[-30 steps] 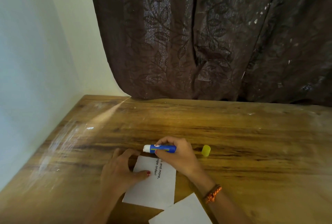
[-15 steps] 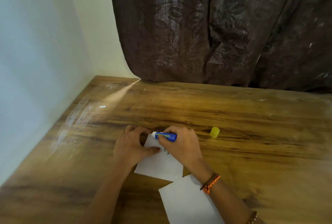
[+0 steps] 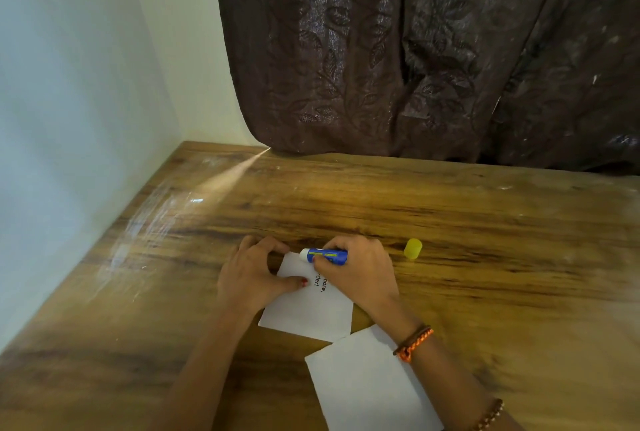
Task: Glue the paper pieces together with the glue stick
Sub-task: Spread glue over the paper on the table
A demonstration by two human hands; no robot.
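Observation:
A white paper piece with black print (image 3: 308,313) lies on the wooden table (image 3: 485,257). My left hand (image 3: 252,275) presses its left part flat, thumb on the sheet. My right hand (image 3: 360,271) grips a blue glue stick (image 3: 325,256) lying nearly sideways, its white tip at the paper's far edge. A second, blank white paper piece (image 3: 367,382) lies nearer me, partly under my right forearm. The stick's yellow cap (image 3: 412,248) lies on the table to the right of my right hand.
A dark brown leaf-patterned curtain (image 3: 415,50) hangs along the table's far edge. A pale wall (image 3: 69,101) runs along the left side of the table.
The view has shifted, so the hands and paper sit higher in frame. The glue stick's tip moved from beyond the paper's far edge onto that edge. My left hand stays pressed on the paper.

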